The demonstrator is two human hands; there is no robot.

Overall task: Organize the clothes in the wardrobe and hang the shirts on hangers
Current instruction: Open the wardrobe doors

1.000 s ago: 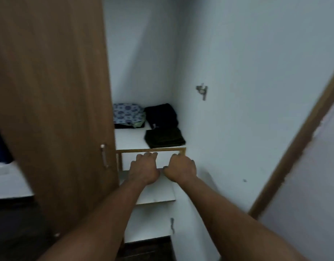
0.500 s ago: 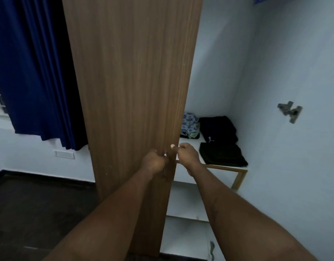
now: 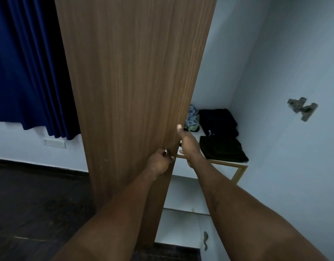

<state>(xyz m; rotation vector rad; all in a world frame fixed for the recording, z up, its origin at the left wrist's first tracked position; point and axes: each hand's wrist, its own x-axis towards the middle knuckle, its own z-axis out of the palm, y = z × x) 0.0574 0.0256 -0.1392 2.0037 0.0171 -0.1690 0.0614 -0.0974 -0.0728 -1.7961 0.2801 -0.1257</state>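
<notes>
1. Folded dark clothes (image 3: 221, 149) lie along the shelf's (image 3: 218, 163) right edge, with a patterned garment (image 3: 192, 117) towards its back.
2. The left grip (image 3: 158, 162) curls round the handle (image 3: 165, 152). The right grip (image 3: 188, 146) clasps the wardrobe door (image 3: 134, 81) by its edge.
3. The step in hand is probably swinging the door, and the next move needs both hands free.

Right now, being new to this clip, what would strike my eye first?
A wooden wardrobe door fills the centre; the left hand grips its handle, the right hand holds its edge. A blue curtain hangs at left, and folded dark clothes lie on the shelf at right.
</notes>
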